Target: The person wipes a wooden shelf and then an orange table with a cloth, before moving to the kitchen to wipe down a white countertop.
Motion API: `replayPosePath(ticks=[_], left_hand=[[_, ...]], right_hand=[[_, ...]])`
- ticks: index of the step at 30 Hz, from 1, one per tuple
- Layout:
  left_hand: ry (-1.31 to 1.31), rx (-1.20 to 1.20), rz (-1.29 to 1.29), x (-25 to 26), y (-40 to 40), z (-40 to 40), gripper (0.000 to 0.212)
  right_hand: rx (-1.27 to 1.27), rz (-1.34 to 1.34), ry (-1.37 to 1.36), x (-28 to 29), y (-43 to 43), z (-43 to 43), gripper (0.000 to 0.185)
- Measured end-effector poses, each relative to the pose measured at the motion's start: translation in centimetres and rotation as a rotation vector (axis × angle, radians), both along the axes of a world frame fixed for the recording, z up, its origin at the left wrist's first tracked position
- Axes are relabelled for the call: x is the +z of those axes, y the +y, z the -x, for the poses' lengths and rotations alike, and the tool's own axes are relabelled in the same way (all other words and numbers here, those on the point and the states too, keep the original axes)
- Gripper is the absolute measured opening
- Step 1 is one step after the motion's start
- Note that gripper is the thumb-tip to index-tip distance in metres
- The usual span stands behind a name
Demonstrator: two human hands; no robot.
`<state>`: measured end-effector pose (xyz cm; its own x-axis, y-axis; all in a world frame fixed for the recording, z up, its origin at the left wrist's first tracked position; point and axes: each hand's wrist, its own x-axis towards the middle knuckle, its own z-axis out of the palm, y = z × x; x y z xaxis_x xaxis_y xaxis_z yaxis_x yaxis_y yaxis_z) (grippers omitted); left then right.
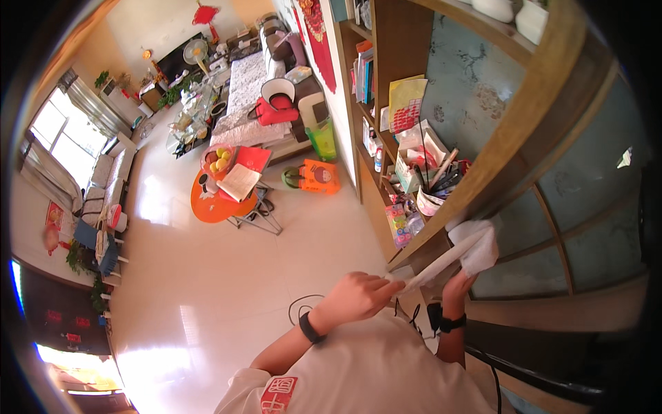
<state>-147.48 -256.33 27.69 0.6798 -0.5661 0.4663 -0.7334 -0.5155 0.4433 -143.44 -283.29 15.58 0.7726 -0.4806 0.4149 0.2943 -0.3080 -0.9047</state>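
A white cloth (473, 246) is stretched between my two hands at the edge of a wooden shelf unit. My left hand (359, 295), with a black band on the wrist, pinches one drawn-out corner of the cloth. On the right, my right hand (459, 283) is raised beneath the bunched part, its fingers mostly hidden behind the fabric. It wears a black wristband too. Just above the cloth, a white pen holder (428, 203) packed with pens stands on a shelf.
The wooden shelf post (496, 155) slants close above my hands. A round orange table (212, 209) carries a fruit bowl and an open notebook (239, 182). An orange bag (319, 177) stands on the floor. A black cable (302, 297) loops beside my left forearm.
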Motion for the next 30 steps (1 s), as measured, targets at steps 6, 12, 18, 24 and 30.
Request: replayPosePath(ticks=[6,12,18,24,30], left_hand=[[0.15,0.01,0.099,0.0,-0.6,-4.4,0.035],[0.191,-0.024,0.188,-0.2,-0.3,-9.3,0.038],[0.186,-0.127,0.216,-0.5,-0.8,-12.9,0.035],[0.172,-0.185,0.25,-0.6,-0.4,-15.9,0.035],[0.197,-0.237,0.248,-1.0,-0.7,-17.5,0.032]], right_hand=[[0.138,0.321,-0.132,1.8,-2.1,-4.4,0.037],[-0.21,0.653,-0.244,4.8,0.1,-6.1,0.035],[-0.412,0.355,-0.325,6.6,2.3,-7.1,0.04],[-0.654,0.403,-0.519,8.0,3.4,-9.1,0.051],[-0.752,0.431,-0.594,8.2,3.7,-9.0,0.048]])
